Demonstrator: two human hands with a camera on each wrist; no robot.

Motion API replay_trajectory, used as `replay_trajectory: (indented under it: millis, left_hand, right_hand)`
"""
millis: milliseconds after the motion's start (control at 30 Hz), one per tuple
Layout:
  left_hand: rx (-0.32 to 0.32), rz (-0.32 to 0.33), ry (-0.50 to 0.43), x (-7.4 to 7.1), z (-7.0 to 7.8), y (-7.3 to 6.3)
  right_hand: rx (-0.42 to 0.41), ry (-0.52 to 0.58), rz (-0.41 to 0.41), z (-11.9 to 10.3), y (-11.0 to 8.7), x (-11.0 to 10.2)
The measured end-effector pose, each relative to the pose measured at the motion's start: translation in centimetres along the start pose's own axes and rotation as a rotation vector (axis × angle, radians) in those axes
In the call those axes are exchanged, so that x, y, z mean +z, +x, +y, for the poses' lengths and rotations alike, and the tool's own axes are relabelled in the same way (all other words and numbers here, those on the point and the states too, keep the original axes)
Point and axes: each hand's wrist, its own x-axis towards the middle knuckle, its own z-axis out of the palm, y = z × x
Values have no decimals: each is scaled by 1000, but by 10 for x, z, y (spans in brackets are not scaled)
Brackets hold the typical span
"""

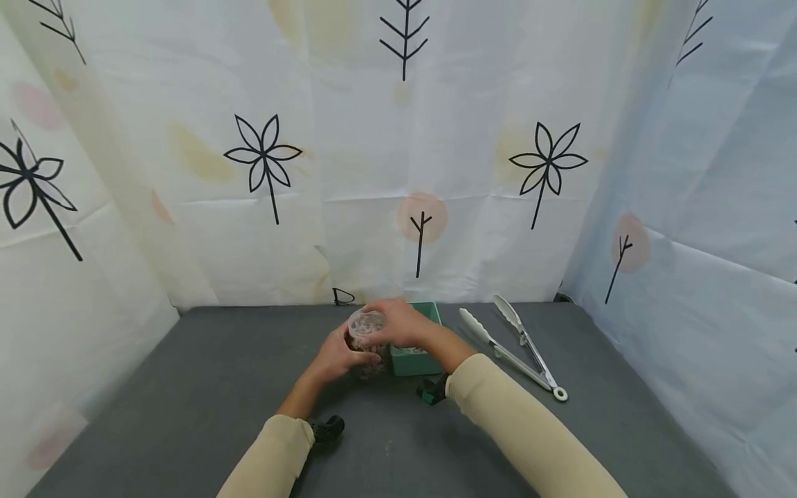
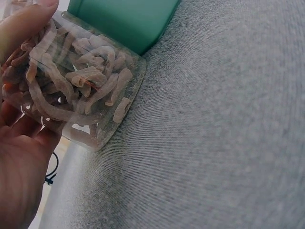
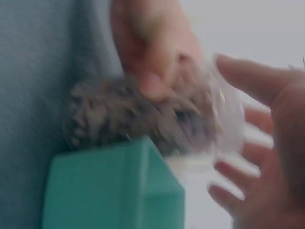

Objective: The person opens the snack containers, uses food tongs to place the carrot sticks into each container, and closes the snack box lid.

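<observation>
A clear plastic jar full of pale, dusty, worm-like strips stands on the table in the left wrist view. My left hand grips it round the side, thumb across the front. Over its round translucent top reaches my right hand. In the blurred right wrist view the right thumb and fingers are spread apart around that top end. Right beside the jar sits a green rectangular box, its far part overlapped by the right hand in the head view.
To the right of the box lie white-tipped tongs, spread apart on the grey table. Patterned white cloth hangs behind the table and along both sides. Dark wrist devices sit at both cuffs.
</observation>
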Motion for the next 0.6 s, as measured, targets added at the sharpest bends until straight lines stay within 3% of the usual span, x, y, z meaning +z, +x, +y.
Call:
replay_trajectory:
  millis: [100, 233, 333, 433, 600]
  left_hand:
    - [2, 7, -8, 1, 0, 1]
    - [19, -1, -16, 3, 0, 1]
    - [17, 4, -29, 4, 1, 1]
    - [-1, 17, -35, 3, 3, 1]
    - [-10, 14, -25, 2, 2, 0]
  right_hand:
    - [-29, 162, -122, 10, -1, -9]
    - [-54, 194, -160, 16, -3, -12]
    - [-69, 137, -105, 14, -4, -9]
    - [-58, 5, -2, 10, -4, -2]
    - [32, -255, 193, 1, -5, 15]
